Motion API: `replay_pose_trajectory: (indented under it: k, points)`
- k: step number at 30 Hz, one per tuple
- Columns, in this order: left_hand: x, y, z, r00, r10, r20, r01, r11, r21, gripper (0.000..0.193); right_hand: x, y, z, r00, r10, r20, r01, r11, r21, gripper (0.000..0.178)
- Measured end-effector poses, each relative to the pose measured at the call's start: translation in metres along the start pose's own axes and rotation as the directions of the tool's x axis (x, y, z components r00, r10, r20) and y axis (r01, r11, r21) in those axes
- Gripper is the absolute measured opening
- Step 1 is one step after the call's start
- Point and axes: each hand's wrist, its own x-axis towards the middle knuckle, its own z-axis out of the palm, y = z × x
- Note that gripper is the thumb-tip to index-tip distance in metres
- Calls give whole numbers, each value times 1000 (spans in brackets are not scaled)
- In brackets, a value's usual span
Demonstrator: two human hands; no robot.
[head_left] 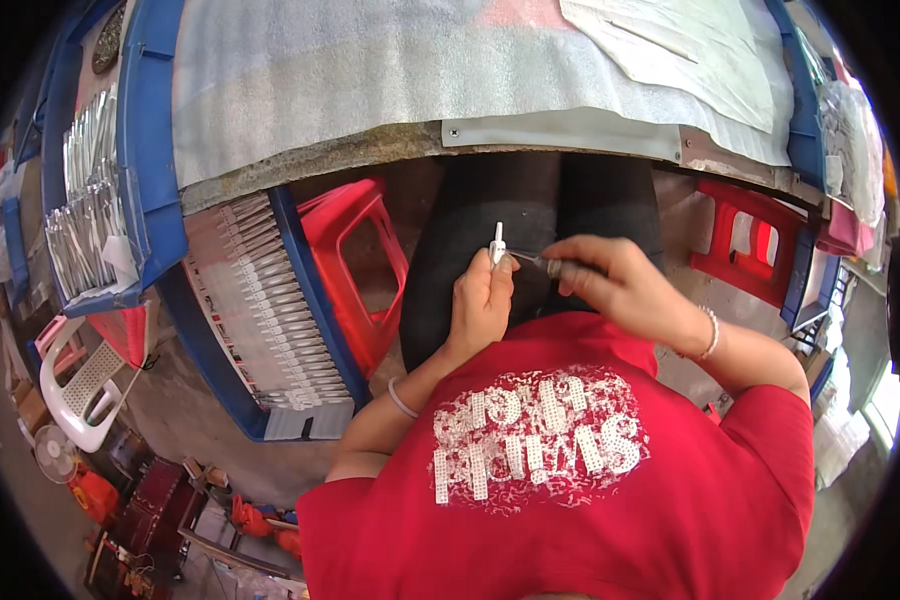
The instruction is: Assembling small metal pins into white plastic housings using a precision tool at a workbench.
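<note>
My left hand [483, 304], over my lap, is closed around a small white tapered piece [498, 243]. Its narrow tip points up, away from me. In my right hand [610, 282] is a slim tool [554, 267] with a thin metal shaft and a handle partly hidden by my fingers. The shaft reaches left to the side of the white piece, near my left thumb; I cannot tell whether the two touch. Both hands are below the near edge of the worktable [400, 75].
White foam sheet and a cloth [685, 55] cover the tabletop. To the left, a blue crate [260, 425] holds rows of slender silvery-white pieces; another blue bin [150, 150] holds similar ones. Red stools [355, 270] stand on both sides under the table. A white chair [85, 405] is further left.
</note>
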Motion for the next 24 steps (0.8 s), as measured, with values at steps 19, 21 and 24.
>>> replay_pose_trajectory:
  k: [19, 21, 24]
  points:
    - [9, -9, 3, 951, 301, -73, -267, 916, 300, 12, 35, -17, -5, 949, -237, 206, 314, 741, -594, 18]
    - [10, -14, 2, 979, 197, -58, -182, 963, 200, 12, 35, -23, -3, 857, -288, 426, 498, 255, -829, 32]
    - [12, -8, -2, 992, 128, -21, -119, 962, 244, 13, 31, -20, 5, 819, -309, 484, 523, 56, -850, 38]
